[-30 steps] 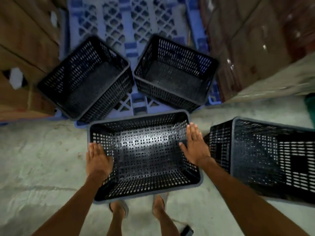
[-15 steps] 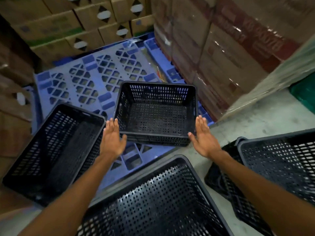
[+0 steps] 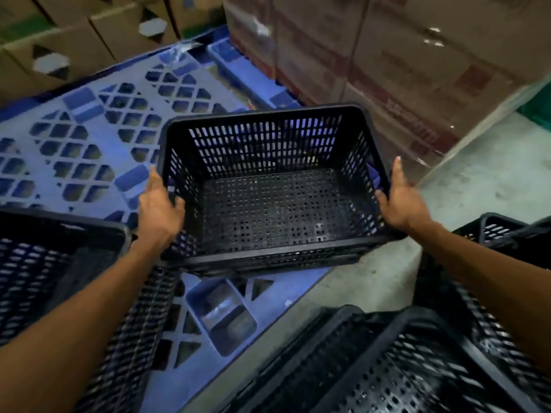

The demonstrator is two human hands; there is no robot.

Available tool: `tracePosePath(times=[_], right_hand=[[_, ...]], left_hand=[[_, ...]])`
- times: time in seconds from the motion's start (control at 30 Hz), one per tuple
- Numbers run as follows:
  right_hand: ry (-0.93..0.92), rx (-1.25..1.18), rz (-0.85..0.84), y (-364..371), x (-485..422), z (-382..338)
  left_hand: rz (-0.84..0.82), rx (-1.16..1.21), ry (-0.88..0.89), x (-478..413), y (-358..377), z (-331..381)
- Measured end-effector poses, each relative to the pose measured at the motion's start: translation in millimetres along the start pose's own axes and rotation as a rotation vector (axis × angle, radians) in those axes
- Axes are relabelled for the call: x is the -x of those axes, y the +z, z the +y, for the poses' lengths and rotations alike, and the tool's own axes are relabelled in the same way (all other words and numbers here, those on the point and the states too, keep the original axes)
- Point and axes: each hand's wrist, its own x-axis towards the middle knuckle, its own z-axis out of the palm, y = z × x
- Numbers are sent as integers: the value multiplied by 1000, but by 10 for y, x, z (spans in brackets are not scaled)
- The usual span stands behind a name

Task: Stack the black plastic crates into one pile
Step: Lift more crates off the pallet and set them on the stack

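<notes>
A black perforated crate (image 3: 268, 204) fills the middle of the head view, over the front edge of the blue pallet (image 3: 89, 135). My left hand (image 3: 159, 205) grips its left rim and my right hand (image 3: 401, 201) grips its right rim. The crate looks tilted toward me, its near edge raised off the pallet. Another black crate (image 3: 59, 278) lies at the left, partly under my left forearm. A third black crate (image 3: 402, 374) stands on the floor at the bottom right, and a fourth (image 3: 501, 234) shows at the right edge.
Stacked cardboard boxes (image 3: 89, 34) stand behind the pallet. Shrink-wrapped cartons (image 3: 402, 70) rise at the right. Grey concrete floor (image 3: 477, 180) shows between the cartons and the right-hand crates.
My hands left the near crate, reached forward to the crate on the pallet and closed on its two sides. That crate is now nearer to me and tilted.
</notes>
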Motion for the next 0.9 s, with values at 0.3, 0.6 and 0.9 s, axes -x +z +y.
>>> tracePosePath(times=[0.3,0.6,0.9], right_hand=[[35,-173,67,-395,177,-118],[-67,-249,119,-2458,560,-737],[-233,-365,188,-4526,1733,-1240]], left_hand=[[-27,95,-55,40,-258,-205],[57,156,-103,394,-2213,548],[214,234,-117,1922,-4893,1165]])
